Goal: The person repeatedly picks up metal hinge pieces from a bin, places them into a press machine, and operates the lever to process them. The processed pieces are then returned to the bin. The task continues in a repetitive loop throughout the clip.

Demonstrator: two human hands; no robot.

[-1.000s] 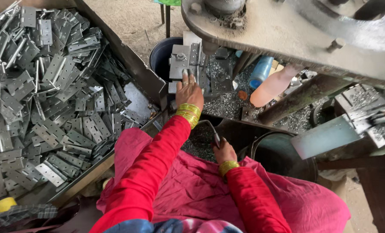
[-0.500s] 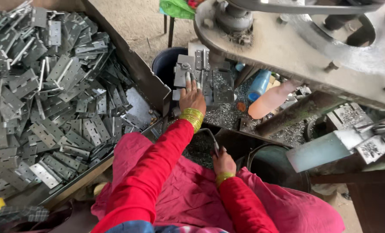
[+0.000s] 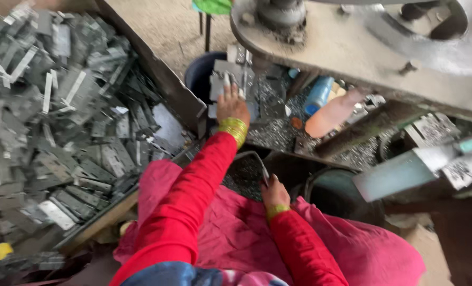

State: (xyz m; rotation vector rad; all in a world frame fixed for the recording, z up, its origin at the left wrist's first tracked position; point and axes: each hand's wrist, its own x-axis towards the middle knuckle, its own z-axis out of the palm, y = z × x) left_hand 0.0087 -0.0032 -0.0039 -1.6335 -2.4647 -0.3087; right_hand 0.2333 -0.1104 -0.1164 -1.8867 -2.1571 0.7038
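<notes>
Since the earlier frame your view has swung down and to the right, so the press body fills more of the top edge, while your left hand [image 3: 231, 106] stays stretched forward on the stack of metal plates [image 3: 230, 87] and your right hand [image 3: 274, 193] stays low by your lap.

Much is hard to read. The picture is blurred by the head's motion, and the fingertips of your left hand merge with the grey plates, so you cannot tell which plate they press. The press body [image 3: 352, 47] is cut off at the top and right, and it hides whatever lies under its rim. The bottles [image 3: 328, 108], one blue and one orange, lie partly tucked beneath it.

Room is tight. The plates sit in a narrow pocket between the dark bucket [image 3: 201, 74] on the left and the press overhang on the right. The slanted edge of the bin of metal parts [image 3: 61, 122] runs close along your left sleeve. The pink cloth [image 3: 236, 233] across your lap gives the widest open stretch.

Your left hand lies flat and spread, fingers extended on top of the plates, pressing rather than gripping. Your right hand is curled closed around the bent metal rod [image 3: 254, 159], which rises from your fist and hooks left over the tray of metal chips [image 3: 244, 175].
</notes>
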